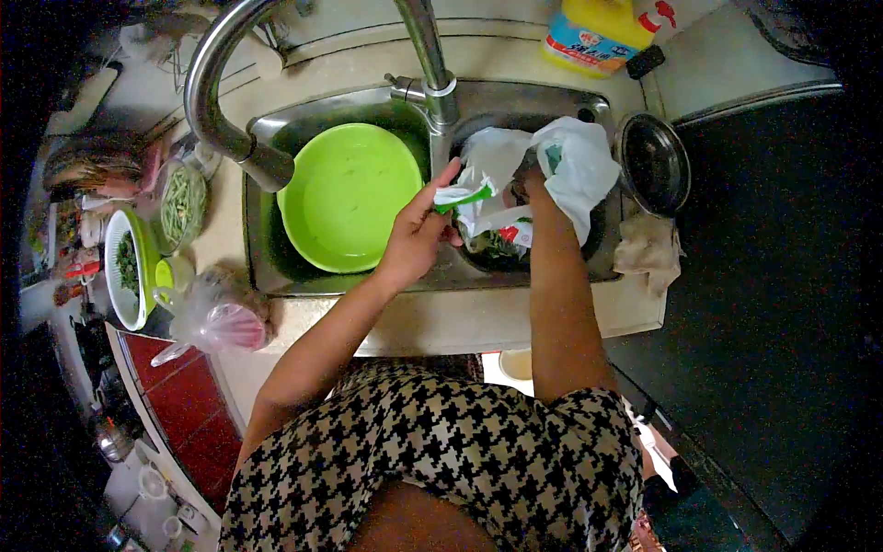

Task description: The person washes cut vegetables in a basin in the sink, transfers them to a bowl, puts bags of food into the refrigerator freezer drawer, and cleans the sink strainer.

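Note:
A white plastic bag (589, 170) sits in the right bowl of the steel sink (602, 250), its mouth spread open. My left hand (414, 241) grips the bag's near-left edge, where a green and white printed part shows at the fingers. Inside the bag's mouth is my right hand (530, 182), reaching down from the near side. Its fingers are hidden by the plastic. Some leafy greens (492, 244) show below the bag at the bowl's near side. In the left bowl stands a light green basin (302, 175), close to my left hand.
A curved faucet (198, 83) arches over the sink. On the left are a container of green beans (182, 207), a white-green colander (115, 267) and a tied plastic bag (230, 327). On the right are a pan lid (653, 161), a rag (648, 253) and a yellow detergent jug (598, 37).

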`<state>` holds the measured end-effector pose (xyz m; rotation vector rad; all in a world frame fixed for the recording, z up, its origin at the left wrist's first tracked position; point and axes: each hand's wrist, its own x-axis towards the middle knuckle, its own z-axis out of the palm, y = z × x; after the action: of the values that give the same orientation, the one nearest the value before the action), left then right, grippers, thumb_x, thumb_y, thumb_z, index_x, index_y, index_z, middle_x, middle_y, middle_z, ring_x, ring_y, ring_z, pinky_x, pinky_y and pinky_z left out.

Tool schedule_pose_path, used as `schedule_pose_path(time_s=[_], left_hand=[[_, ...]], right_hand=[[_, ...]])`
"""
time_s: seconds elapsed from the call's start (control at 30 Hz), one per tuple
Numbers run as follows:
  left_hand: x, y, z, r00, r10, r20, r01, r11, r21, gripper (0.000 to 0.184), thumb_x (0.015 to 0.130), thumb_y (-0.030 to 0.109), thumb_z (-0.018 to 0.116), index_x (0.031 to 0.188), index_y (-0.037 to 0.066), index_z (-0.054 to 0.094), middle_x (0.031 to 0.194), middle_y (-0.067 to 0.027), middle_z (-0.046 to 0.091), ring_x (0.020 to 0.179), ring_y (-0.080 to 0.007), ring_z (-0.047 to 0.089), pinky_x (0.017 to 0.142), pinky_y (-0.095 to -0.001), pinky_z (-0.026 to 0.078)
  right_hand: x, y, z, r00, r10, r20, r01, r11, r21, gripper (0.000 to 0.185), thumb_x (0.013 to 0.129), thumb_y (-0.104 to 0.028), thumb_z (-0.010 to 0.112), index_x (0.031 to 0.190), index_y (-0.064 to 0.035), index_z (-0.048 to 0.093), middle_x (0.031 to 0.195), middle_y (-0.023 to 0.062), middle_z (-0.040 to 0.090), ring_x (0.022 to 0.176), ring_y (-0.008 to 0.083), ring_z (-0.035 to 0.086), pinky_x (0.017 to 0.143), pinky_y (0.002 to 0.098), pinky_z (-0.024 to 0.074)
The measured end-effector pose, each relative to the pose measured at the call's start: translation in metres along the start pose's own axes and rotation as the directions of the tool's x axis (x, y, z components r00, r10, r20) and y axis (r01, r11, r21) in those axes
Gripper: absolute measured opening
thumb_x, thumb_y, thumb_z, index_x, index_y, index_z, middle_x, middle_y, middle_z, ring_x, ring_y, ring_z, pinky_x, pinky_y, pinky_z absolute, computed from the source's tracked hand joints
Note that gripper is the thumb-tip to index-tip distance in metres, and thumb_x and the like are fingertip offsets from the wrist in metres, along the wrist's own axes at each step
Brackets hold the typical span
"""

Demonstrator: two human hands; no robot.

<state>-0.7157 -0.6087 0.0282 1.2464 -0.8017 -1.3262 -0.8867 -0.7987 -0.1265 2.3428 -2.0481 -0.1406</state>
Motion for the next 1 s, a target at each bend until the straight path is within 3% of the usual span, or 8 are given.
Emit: schedule_pose_path(time_s=[0.13,0.37,0.5,0.57,0.6,0.7,0.9,1.0], left_hand=[[0.005,-0.012,-0.006,0.995,-0.095,0.000,0.095,0.991,-0.093,0.031,0.082,-0.003,0.041,0.111,0.004,0.048,0.087,-0.0021,0.054,0.067,-0.0078,0.051,0.060,-0.0223,0.045],[0.012,0.009,0.006,0.995,0.014,-0.103,-0.007,0.998,0.069,0.022,0.078,0.014,0.060,0.097,0.003,0.054,0.074,0.0028,0.053,0.065,-0.0044,0.046,0.057,-0.0201,0.039],[0.009,0.017,0.014,0.986,0.084,-0.146,-0.072,0.994,0.086,0.017,0.080,0.017,0.061,0.090,0.003,0.058,0.073,0.0036,0.054,0.066,-0.0036,0.045,0.057,-0.0196,0.038],[0.007,0.016,0.015,0.977,0.131,-0.170,-0.118,0.989,0.086,0.016,0.082,0.017,0.059,0.089,0.002,0.058,0.072,0.0036,0.054,0.067,-0.0036,0.045,0.058,-0.0198,0.038],[0.006,0.017,0.016,0.971,0.154,-0.182,-0.140,0.986,0.085,0.016,0.083,0.016,0.058,0.089,0.002,0.058,0.072,0.0036,0.054,0.067,-0.0036,0.045,0.058,-0.0198,0.038],[0.010,0.016,0.010,0.957,0.122,-0.264,-0.093,0.988,0.120,0.016,0.084,0.016,0.056,0.091,0.001,0.058,0.073,0.0033,0.055,0.068,-0.0035,0.044,0.059,-0.0203,0.038],[0.017,0.030,0.012,0.924,0.238,-0.300,-0.229,0.971,0.068,0.016,0.084,0.014,0.053,0.095,0.002,0.056,0.074,0.0030,0.054,0.067,-0.0045,0.044,0.059,-0.0212,0.038],[0.011,0.082,0.022,0.962,-0.044,-0.269,0.002,0.988,-0.154,0.016,0.085,0.014,0.050,0.096,0.004,0.056,0.077,0.0007,0.057,0.067,-0.0087,0.051,0.060,-0.0231,0.041]], right_hand=[[0.000,0.014,-0.019,0.996,-0.080,0.037,0.080,0.997,0.003,0.025,0.077,-0.024,0.053,0.083,-0.0003,0.056,0.079,0.0156,0.057,0.074,0.0265,0.056,0.067,0.0371,0.0435],[-0.014,0.028,-0.084,0.846,-0.501,0.181,0.337,0.767,0.546,0.028,0.075,-0.026,0.056,0.078,0.0018,0.057,0.076,0.0189,0.057,0.071,0.0294,0.056,0.065,0.0387,0.0435],[-0.041,0.043,-0.100,0.808,-0.576,0.125,0.416,0.708,0.571,0.026,0.077,-0.024,0.054,0.082,0.0012,0.058,0.080,0.0187,0.058,0.076,0.0308,0.056,0.069,0.0394,0.0429],[-0.051,0.039,-0.137,0.829,-0.504,0.242,0.325,0.787,0.524,0.026,0.079,-0.023,0.052,0.089,-0.0002,0.059,0.090,0.0182,0.060,0.085,0.0320,0.057,0.077,0.0414,0.0435],[-0.055,0.044,-0.152,0.828,-0.484,0.283,0.176,0.703,0.689,0.031,0.082,-0.027,0.050,0.093,0.0005,0.057,0.096,0.0175,0.059,0.094,0.0305,0.054,0.083,0.0389,0.0416],[-0.068,0.054,-0.169,0.864,-0.427,0.267,0.072,0.630,0.774,0.032,0.082,-0.028,0.051,0.096,-0.0006,0.057,0.102,0.0166,0.057,0.100,0.0298,0.052,0.086,0.0371,0.0405],[-0.081,0.073,-0.176,0.909,-0.416,0.011,0.228,0.520,0.823,0.026,0.076,-0.014,0.056,0.100,-0.0058,0.057,0.105,0.0155,0.056,0.099,0.0321,0.053,0.087,0.0384,0.0415],[-0.083,0.064,-0.211,0.893,-0.440,0.094,0.253,0.665,0.703,0.027,0.075,-0.013,0.056,0.101,-0.0060,0.057,0.105,0.0159,0.056,0.096,0.0336,0.054,0.086,0.0398,0.0424]])
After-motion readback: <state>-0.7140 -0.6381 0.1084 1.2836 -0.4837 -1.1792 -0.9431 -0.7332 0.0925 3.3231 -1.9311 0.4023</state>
